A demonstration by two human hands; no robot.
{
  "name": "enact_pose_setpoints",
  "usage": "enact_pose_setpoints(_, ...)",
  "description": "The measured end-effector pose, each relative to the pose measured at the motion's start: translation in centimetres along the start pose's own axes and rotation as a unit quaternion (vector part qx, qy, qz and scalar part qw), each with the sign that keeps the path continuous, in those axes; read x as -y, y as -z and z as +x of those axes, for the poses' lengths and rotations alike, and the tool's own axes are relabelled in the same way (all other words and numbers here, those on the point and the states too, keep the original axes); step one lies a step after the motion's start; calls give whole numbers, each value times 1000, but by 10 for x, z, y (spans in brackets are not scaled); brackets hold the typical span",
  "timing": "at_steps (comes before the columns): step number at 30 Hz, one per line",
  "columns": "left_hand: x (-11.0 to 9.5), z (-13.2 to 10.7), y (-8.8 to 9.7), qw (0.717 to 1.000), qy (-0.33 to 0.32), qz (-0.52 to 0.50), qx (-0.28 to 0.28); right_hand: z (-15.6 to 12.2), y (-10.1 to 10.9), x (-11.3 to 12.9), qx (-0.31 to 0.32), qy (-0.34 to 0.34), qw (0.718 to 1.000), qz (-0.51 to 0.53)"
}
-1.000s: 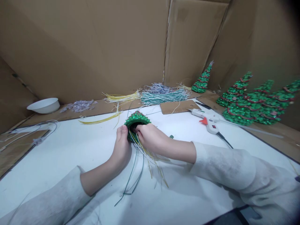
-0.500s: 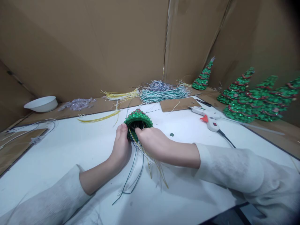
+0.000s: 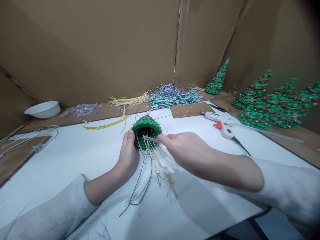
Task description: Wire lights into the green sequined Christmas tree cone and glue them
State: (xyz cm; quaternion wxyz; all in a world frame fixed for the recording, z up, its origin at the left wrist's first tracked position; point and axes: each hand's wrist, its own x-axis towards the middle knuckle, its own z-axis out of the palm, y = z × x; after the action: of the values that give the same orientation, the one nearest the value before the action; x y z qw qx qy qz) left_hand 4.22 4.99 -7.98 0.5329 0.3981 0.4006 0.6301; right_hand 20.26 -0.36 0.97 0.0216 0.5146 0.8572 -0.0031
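Note:
A small green artificial Christmas tree (image 3: 147, 124) lies on its side, its hollow base facing me. My left hand (image 3: 127, 156) grips the left side of its rim. Pinched in my right hand (image 3: 182, 146) is a slim grey tool (image 3: 151, 139), perhaps tweezers, its tip at the opening among the wires. Yellow and white wires (image 3: 160, 166) spill out of the base towards me. Dark green wires (image 3: 137, 190) trail from it across the white table. How the wires run inside the cone is hidden.
Behind are bundles of yellow wires (image 3: 130, 101) and green-white wires (image 3: 176, 99). A white bowl (image 3: 43, 110) and clear beads (image 3: 83, 109) stand back left. On the right lie a glue gun (image 3: 226, 130) with its cord and several finished trees (image 3: 270, 103).
My right hand has drawn back to the right out of the base, and the slim tool now shows. More wires hang out of the opening. My left hand keeps its hold.

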Motion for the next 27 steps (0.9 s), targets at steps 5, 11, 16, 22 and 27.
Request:
enact_pose_setpoints(5,-1,0,-1,1000,-10,16,1,-12,6,-45,-108,-95,988,56)
enact_pose_setpoints(11,-2,1,1,999,-5,43,-8,16,-24,-94,-116,-166,977,65)
enact_pose_setpoints(16,1,3,6,998,-9,65,3,35,-60,-118,-101,-181,976,67)
enact_pose_setpoints(22,-1,4,7,996,-2,91,2,36,-54,-112,-178,-207,956,109)
enact_pose_setpoints(27,-3,6,7,995,2,95,3,62,-26,-80,-57,-164,904,390)
